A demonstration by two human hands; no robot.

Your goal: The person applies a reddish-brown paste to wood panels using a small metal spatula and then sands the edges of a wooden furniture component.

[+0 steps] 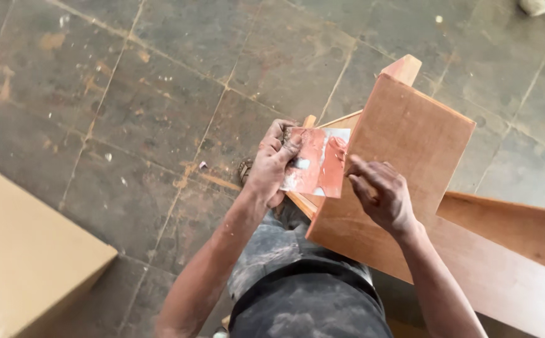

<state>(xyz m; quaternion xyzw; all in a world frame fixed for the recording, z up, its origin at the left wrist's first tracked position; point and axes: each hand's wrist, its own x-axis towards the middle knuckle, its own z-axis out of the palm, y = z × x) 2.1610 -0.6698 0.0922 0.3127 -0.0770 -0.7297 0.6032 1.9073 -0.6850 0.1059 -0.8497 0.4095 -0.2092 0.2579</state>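
Pale wood makes up one box-like block (28,263) at the far left on the tiled floor (160,94); next, the left hand (271,164) is clamped on one small sheet smeared with reddish paste (317,163); the right hand (382,194), fingers loosely curled with the index finger touching that sheet, rests against one upright brown board (410,138); two more boards (510,250) lie to the right.
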